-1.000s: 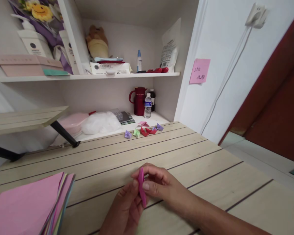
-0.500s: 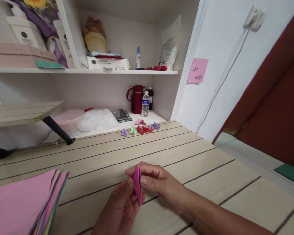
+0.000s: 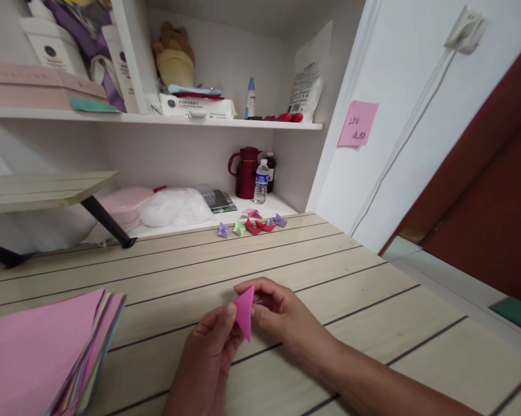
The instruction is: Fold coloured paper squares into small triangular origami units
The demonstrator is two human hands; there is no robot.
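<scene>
A folded piece of bright pink paper (image 3: 245,312), now showing a triangular face, is held up over the wooden table between both hands. My left hand (image 3: 212,341) pinches its left corner between thumb and fingers. My right hand (image 3: 282,309) is curled at its right edge, the thumb against the paper and the index finger behind its top; those fingertips are partly hidden. To the left lies a stack of coloured paper (image 3: 39,352), pink sheet uppermost. Small folded paper boats (image 3: 252,226) in purple, green, red and pink stand in a row at the table's far edge.
Behind the table is a white shelf unit (image 3: 226,121) with a dark red jug (image 3: 246,173), a water bottle (image 3: 261,182) and a white plastic bag (image 3: 174,208). A small raised stand (image 3: 48,188) stands at the left. A pink note (image 3: 358,123) is on the wall.
The pink paper has turned from a narrow edge-on view to a triangular face. Both hands have shifted slightly with it, and the view has moved a little.
</scene>
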